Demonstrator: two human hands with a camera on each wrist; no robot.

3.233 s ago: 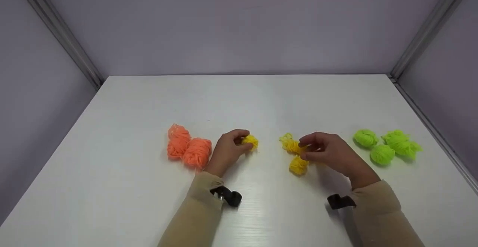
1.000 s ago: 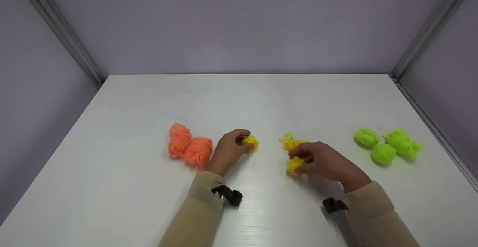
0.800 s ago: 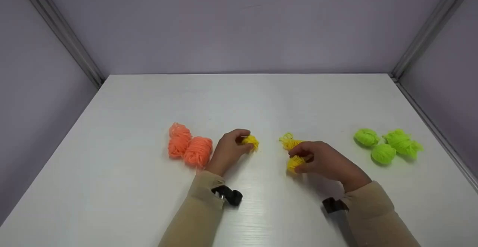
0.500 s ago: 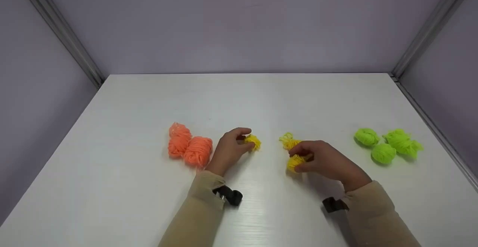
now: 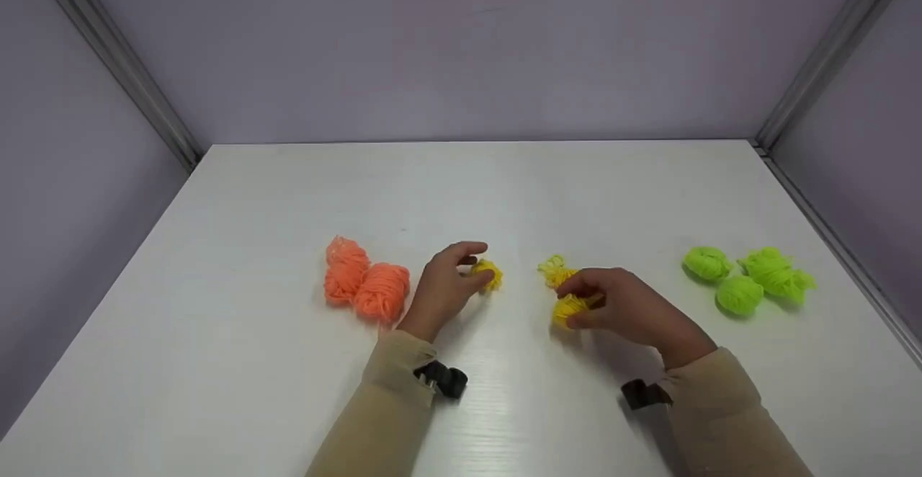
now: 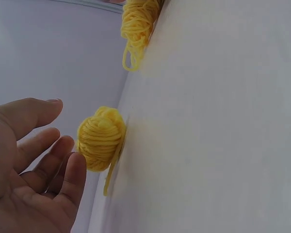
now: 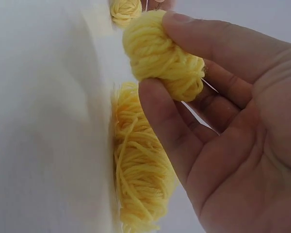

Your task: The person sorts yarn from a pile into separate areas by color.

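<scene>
My right hand (image 5: 627,308) pinches a soft, light yellow yarn ball (image 7: 162,56) across its middle just above the surface (image 5: 504,196), beside a looser yellow bundle (image 7: 140,160), while my open left hand (image 5: 439,290) hovers by another yellow ball (image 6: 101,138).

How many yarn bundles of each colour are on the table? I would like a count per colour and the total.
Orange yarn: 2
Yellow yarn: 3, one held in the right hand
Green yarn: 3
Total: 8
</scene>
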